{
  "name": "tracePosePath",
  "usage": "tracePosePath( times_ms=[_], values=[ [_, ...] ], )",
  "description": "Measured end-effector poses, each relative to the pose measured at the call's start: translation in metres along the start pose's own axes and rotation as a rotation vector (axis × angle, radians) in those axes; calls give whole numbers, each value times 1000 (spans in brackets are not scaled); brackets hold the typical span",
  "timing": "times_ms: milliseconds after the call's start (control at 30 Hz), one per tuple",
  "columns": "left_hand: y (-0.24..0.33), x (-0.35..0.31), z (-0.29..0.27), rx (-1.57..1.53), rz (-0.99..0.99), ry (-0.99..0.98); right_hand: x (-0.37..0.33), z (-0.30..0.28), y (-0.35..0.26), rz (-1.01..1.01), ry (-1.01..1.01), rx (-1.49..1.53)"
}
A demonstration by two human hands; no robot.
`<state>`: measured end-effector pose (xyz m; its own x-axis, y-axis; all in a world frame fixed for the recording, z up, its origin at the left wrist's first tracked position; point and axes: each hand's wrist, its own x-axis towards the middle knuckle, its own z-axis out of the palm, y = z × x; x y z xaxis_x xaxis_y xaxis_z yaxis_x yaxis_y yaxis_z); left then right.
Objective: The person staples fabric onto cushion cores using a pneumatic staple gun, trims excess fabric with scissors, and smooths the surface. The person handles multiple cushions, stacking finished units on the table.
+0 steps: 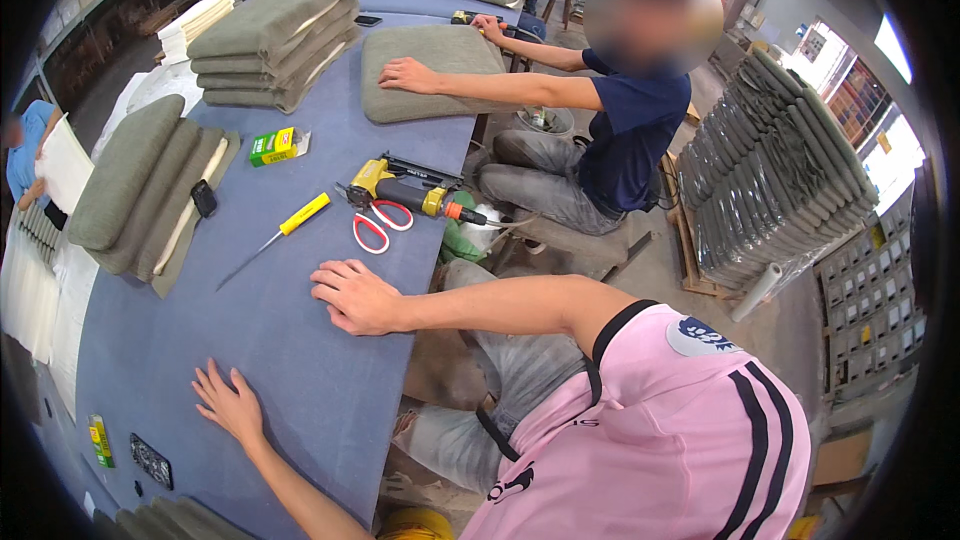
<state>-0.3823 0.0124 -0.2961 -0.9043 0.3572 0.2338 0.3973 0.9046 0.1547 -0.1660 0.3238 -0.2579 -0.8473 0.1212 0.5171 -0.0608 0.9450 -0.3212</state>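
Observation:
My left hand lies flat on the blue-grey table, fingers spread, holding nothing. Farther along the table edge, my right hand rests palm down with its fingers a little bent and apart; nothing shows in it. Just beyond that hand are scissors with red and white handles. A yellow and black pneumatic stapler lies on its side behind them, its hose hanging past the edge. To the left is a yellow-handled screwdriver-like tool with a long thin shaft.
Grey-green folded pads and a taller stack stand on the left side. A green and yellow box sits between. Across from me, a co-worker rests a hand on a grey-green pad. A wrapped pad pile stands at right.

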Motion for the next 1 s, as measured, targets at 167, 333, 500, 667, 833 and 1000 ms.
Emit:
tracePosePath(
  times_ms=[167, 333, 500, 667, 833, 1000],
  values=[
    [9, 0, -4, -30, -8, 7, -4, 2, 4, -24, 30, 1],
    [5, 2, -1, 12, 15, 50, -2, 0, 2, -19, 19, 5],
    [8, -3, -1, 12, 28, 60, -5, 0, 4, -20, 20, -2],
    [4, -1, -1, 23, 14, 61, -3, 3, 3, -32, 30, -27],
    [5, 3, -1, 0, 8, 72, -4, 4, 5, -28, 35, -38],
    [14, 7, -4, -70, -6, 60, -6, -2, 9, -11, 40, -28]
  ],
)
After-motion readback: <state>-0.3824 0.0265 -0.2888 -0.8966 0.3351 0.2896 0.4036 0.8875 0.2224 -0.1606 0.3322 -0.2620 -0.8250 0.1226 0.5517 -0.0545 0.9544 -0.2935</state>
